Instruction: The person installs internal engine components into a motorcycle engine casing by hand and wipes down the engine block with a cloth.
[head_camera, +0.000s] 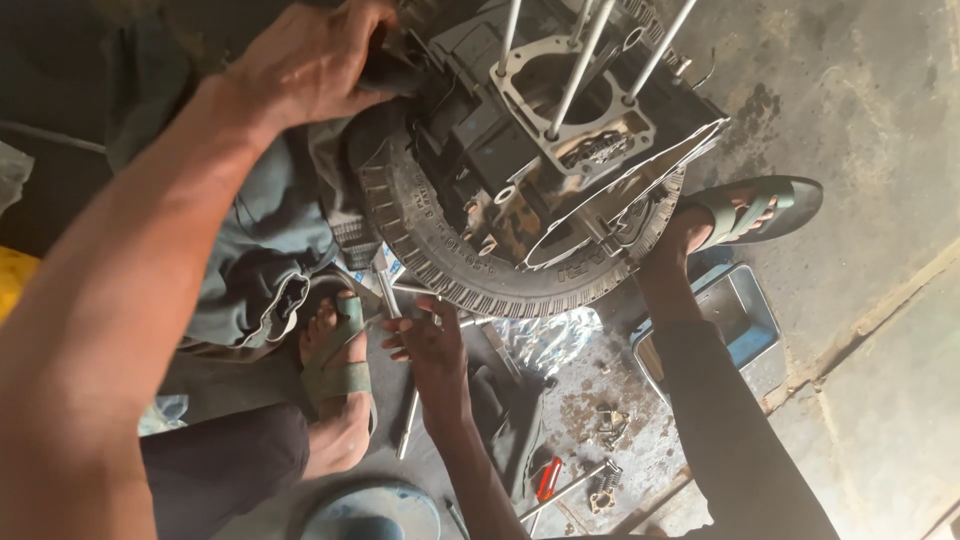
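Observation:
A motorcycle engine block (520, 150) with several long metal studs rises from a black tyre (480, 280) lying flat on the floor. My left hand (310, 60) is at the top, closed around a dark part on the engine's left edge. Lower down, my right hand (428, 345) reaches to the floor just below the tyre, fingers spread over a metal socket tool (386, 290). A thin steel rod (408, 428) lies under its wrist. Whether those fingers grip anything is hard to see.
My feet in green sandals rest left (335, 370) and right (745, 210) of the tyre. A grey cloth (260, 240) lies at left, and a blue metal tray (750, 320) at right. A red-handled tool (548, 478) and small springs (605, 490) sit on the oily floor.

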